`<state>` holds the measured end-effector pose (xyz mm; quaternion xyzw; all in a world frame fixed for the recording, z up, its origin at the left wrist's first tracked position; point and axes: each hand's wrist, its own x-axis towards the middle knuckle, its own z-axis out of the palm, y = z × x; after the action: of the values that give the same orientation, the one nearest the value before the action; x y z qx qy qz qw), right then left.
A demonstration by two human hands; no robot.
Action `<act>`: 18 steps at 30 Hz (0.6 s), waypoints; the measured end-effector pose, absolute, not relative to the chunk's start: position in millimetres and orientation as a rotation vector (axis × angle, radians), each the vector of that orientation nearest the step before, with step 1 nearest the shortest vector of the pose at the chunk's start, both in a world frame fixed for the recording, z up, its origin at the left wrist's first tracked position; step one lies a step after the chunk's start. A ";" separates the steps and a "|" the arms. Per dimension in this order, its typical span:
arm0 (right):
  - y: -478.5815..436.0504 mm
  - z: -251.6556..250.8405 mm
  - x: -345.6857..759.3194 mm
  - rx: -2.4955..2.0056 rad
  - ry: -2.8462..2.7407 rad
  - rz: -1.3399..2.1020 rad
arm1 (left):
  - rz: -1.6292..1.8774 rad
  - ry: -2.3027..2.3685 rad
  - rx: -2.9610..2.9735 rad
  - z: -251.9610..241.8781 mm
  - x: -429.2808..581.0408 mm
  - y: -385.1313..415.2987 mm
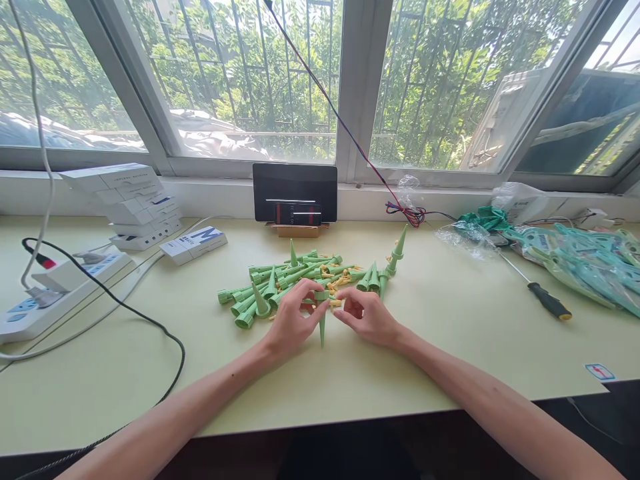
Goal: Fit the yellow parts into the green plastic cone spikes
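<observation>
My left hand pinches a green plastic watering spike, its point directed down at the table. Close on the right, my right hand has its thumb and fingertips curled together at a small yellow plastic piece, which sits beside the spike's wide end. Whether the two parts touch is too small to tell. Behind both hands lies a pile of green spikes, some upright, with more yellow pieces among them. Just past my right hand stand several green spikes with a leaning stack.
A tablet leans on a stand at the back. White boxes, a power strip and a black cable occupy the left. To the right are a screwdriver and bagged green parts. The table's front edge runs beneath my forearms.
</observation>
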<state>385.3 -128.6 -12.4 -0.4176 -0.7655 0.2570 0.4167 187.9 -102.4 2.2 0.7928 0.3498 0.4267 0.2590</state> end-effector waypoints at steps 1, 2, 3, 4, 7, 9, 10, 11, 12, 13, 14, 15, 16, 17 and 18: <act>-128.5 -12.4 385.3 -1.051 -1.923 0.647 | 1.159 0.947 2.149 2.1 188.0 -102.3; -128.5 -12.6 385.3 -1.053 -1.924 0.649 | 1.162 0.946 2.150 2.0 188.0 -102.2; -128.4 -12.7 385.4 -1.053 -1.924 0.650 | 1.164 0.945 2.150 1.9 188.1 -102.1; -128.3 -13.0 385.4 -1.052 -1.924 0.652 | 1.166 0.943 2.150 1.9 188.1 -102.0; -127.9 -13.8 385.5 -1.050 -1.925 0.656 | 1.168 0.940 2.149 1.8 188.2 -101.7; -127.7 -14.1 385.5 -1.054 -1.931 0.659 | 1.172 0.935 2.148 1.8 188.2 -101.7; -127.6 -14.0 385.4 -1.058 -1.934 0.662 | 1.175 0.933 2.147 1.7 188.1 -101.7; -127.7 -13.9 385.3 -1.064 -1.937 0.666 | 1.177 0.932 2.145 1.7 188.1 -101.7; -127.7 -13.7 385.2 -1.070 -1.940 0.670 | 1.177 0.931 2.143 1.7 188.1 -101.7; -127.8 -13.3 385.0 -1.077 -1.943 0.674 | 1.178 0.931 2.142 1.7 188.2 -101.7; -127.9 -13.0 384.9 -1.083 -1.948 0.676 | 1.177 0.932 2.141 1.7 188.2 -101.7; -128.1 -12.6 384.9 -1.088 -1.953 0.676 | 1.177 0.932 2.139 1.8 188.3 -101.8; -128.2 -12.3 384.8 -1.093 -1.959 0.675 | 1.174 0.932 2.136 2.0 188.5 -101.8; -128.4 -12.0 384.9 -1.097 -1.966 0.674 | 1.170 0.932 2.134 2.1 188.6 -101.9; -128.6 -11.6 384.9 -1.100 -1.973 0.672 | 1.169 0.933 2.133 2.2 188.6 -102.0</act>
<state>384.9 -128.6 -11.6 -0.4314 -0.7736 0.2633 0.3823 188.6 -102.0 2.2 0.7896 0.3453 0.4326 0.2649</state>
